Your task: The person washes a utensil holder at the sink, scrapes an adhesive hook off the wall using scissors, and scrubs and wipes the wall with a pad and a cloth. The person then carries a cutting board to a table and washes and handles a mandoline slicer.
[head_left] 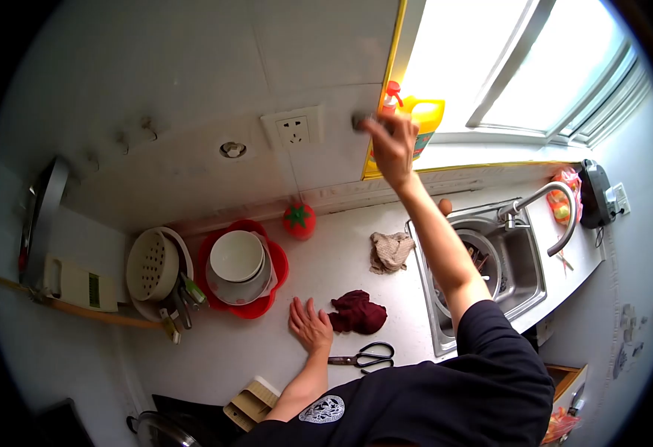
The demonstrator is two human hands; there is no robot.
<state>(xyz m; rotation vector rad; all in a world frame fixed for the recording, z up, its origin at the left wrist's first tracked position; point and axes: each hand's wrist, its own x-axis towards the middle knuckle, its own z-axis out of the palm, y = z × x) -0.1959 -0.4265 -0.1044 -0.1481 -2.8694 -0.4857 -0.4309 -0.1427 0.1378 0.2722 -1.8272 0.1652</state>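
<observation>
Two bare hands at a kitchen desk (334,257): one lies low, the other reaches high. The right hand (393,149) is raised before the wall (207,82), near the socket (294,131), and partly covers the yellow bottle (429,112) on the window sill (483,151). Its grip appears closed on a small dark object (361,121) at the fingertips; blur hides what this is, and whether it touches the wall cannot be told. The left hand (311,325) lies flat on the desk, its grip open and holding nothing. Just beside it lies the dark red cloth (358,311); the scissors (345,360) lie nearer the body, and the beige cloth (391,251) near the sink (524,272).

For sound technique, a flat left palm gives the long reach a steady base; weight is best borne there, not on loose cloth. The right wrist should pass clear of the yellow bottle and the red-topped bottle (392,91) beside it, which could tip if bumped. Anything moist is best directed away from the socket openings.
</observation>
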